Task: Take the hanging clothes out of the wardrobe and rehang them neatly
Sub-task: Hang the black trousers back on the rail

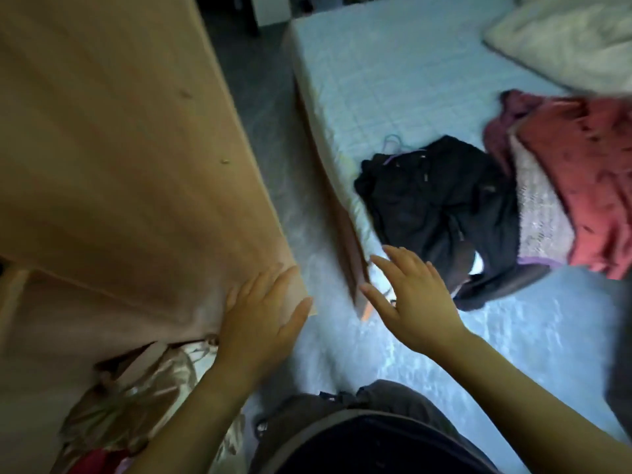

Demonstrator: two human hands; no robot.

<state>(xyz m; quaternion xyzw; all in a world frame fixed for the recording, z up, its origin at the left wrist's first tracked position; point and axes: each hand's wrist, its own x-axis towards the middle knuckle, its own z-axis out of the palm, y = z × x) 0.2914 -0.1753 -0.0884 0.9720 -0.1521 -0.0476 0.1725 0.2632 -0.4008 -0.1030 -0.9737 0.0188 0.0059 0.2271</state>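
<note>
Bedroom, bed [376, 80] as staging spot: black garment [437, 200], red clothes [581, 186] laid out. Left hand [263, 309] flat on wardrobe door [119, 148], likely steadying it; right hand [413, 302] spread, empty.

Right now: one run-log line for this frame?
left hand: open, flat on wardrobe door | right hand: open, empty | black clothes, red clothes: on bed

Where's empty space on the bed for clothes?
The pale blue mattress is bare between the cream pillow and the black clothes heap, and in front of that heap. Crowded at the right by the red clothes pile.
</note>
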